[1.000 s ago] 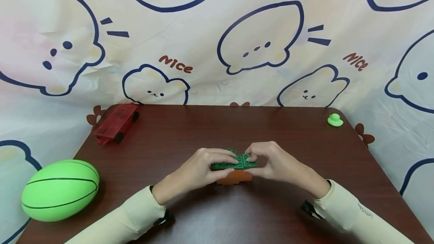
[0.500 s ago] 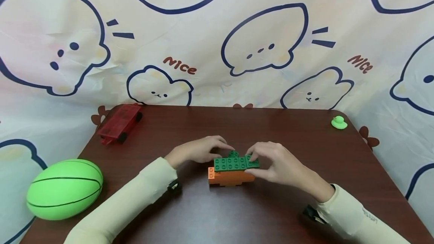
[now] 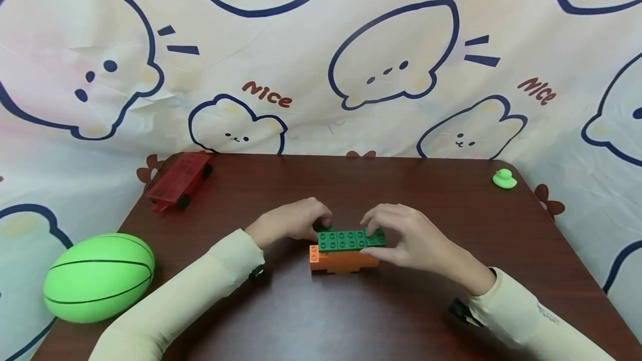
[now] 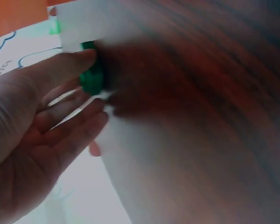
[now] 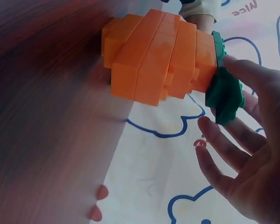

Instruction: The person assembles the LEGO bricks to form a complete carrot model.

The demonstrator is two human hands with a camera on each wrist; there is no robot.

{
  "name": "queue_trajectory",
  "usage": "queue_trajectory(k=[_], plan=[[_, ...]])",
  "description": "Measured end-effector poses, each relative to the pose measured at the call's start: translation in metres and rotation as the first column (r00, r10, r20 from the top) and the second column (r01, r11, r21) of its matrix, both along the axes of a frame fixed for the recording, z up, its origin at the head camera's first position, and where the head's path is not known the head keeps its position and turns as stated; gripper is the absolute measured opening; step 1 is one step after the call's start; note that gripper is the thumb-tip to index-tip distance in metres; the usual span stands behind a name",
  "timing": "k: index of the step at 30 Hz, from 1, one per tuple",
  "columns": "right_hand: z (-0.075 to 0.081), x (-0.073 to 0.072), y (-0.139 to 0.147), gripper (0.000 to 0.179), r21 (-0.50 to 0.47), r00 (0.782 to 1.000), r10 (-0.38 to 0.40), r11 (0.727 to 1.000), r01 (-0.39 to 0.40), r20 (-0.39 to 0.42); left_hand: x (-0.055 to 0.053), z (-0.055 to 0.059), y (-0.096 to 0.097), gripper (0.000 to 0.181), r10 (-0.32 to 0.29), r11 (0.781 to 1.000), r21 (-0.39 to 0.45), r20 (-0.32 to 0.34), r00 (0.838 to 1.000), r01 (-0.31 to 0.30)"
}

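Observation:
An orange toy-brick build, topped by a row of green bricks, stands mid-table. Its stepped orange layers show in the right wrist view. My right hand holds the right end of the green row, thumb on the near side and fingers over the far side. Just behind the build's left end, my left hand pinches a small green brick between thumb and fingers. That brick is mostly hidden by the hand in the head view and blurred in the left wrist view.
A green ball with black lines lies at the table's left edge. Behind it is a translucent red toy vehicle with black wheels. At the far right corner sits a small green duck. A cartoon-printed cloth hangs behind the table.
My left hand let go of the green row and moved behind the build. It took hold of the small green brick there and shifted it left. My right hand has stayed at the row's right end.

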State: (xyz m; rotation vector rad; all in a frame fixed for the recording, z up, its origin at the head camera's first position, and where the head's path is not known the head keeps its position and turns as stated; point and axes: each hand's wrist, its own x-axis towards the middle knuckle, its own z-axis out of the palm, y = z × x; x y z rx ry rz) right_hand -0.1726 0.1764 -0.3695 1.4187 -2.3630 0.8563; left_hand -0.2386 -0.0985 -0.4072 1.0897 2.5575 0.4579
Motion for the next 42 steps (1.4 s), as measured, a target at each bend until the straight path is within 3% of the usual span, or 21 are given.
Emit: queue_trajectory(k=[4,7,12,15,19,23,42], plan=[[0.002,0.002,-0.010,0.029,0.055,0.998,0.023,0.998,-0.020,-0.055,0.006,0.018,-0.014,0.028,0.079,0.992,0.089,0.081,0.994,-0.086],[0.003,0.004,-0.017,0.033,0.103,0.992,0.055,0.994,-0.042,-0.117,0.015,0.035,-0.026,0.034,0.103,0.963,0.239,0.112,0.988,-0.127],[0.000,0.005,-0.023,0.032,0.130,0.986,0.088,0.989,-0.070,-0.140,0.041,0.058,-0.040,0.029,0.061,0.888,0.445,0.131,0.989,-0.114],[-0.002,0.005,-0.025,0.029,0.139,0.986,0.097,0.987,-0.078,-0.132,0.057,0.065,-0.043,0.033,0.035,0.872,0.481,0.131,0.991,-0.094],[-0.004,0.005,-0.027,0.028,0.131,0.987,0.097,0.988,-0.079,-0.130,0.071,0.065,-0.042,0.035,-0.009,0.871,0.487,0.138,0.990,-0.060],[-0.004,0.005,-0.027,0.025,0.128,0.986,0.086,0.989,-0.068,-0.142,0.078,0.061,-0.039,0.031,-0.037,0.863,0.504,0.118,0.992,-0.028],[-0.007,0.005,-0.029,0.025,0.086,0.986,0.071,0.995,-0.059,-0.152,0.080,0.055,-0.034,0.028,-0.021,0.845,0.533,0.103,0.994,-0.037]])
